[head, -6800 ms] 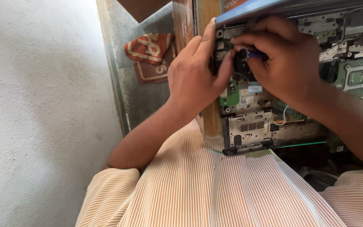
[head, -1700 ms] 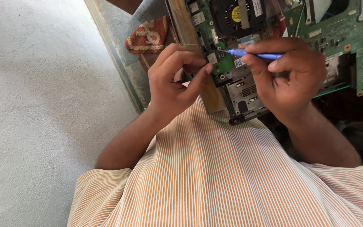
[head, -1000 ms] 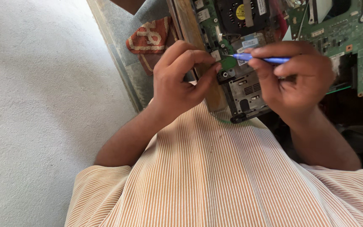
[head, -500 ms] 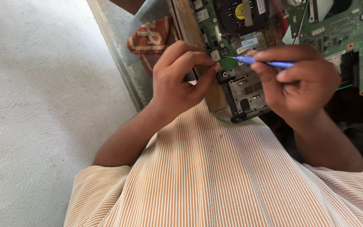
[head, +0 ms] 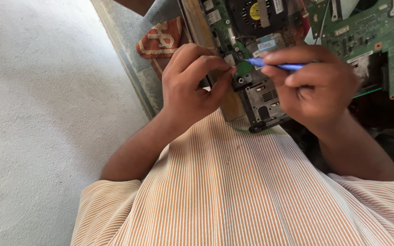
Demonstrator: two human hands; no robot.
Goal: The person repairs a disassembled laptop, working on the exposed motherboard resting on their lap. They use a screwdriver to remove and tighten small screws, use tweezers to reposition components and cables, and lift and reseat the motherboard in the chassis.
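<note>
A: Where does the right hand point(head: 313, 86) sit?

B: At about two o'clock from the frame's centre. Its fingers are clamped together on a thin blue tool point(head: 274, 65), held almost level, with the tip pointing toward nine o'clock.

A: And the tip lands where?

B: On the green circuit board point(head: 240, 68) of an opened laptop chassis point(head: 261, 98), just beside the left hand's fingertips. Whether the tip actually touches the board cannot be told.

A: The left hand point(head: 190, 86)?

B: It is at about eleven o'clock from centre. Its thumb and forefinger are pinched together at the board's edge, near a small connector; what lies between them is too small to make out.

A: What carries the chassis?

B: A wooden strip point(head: 197, 23) runs along its nine o'clock side, toward twelve. The near end of the chassis, with a grey metal slot, rests against the person's orange striped shirt point(head: 233, 191).

A: Anything else?

B: A black cooling fan point(head: 256, 13) with a yellow centre sits at twelve o'clock. A second green circuit board point(head: 370, 36) lies at one to two o'clock. A red patterned cloth point(head: 160, 38) lies at eleven o'clock, and a pale rough floor point(head: 46, 114) fills the nine o'clock side.
</note>
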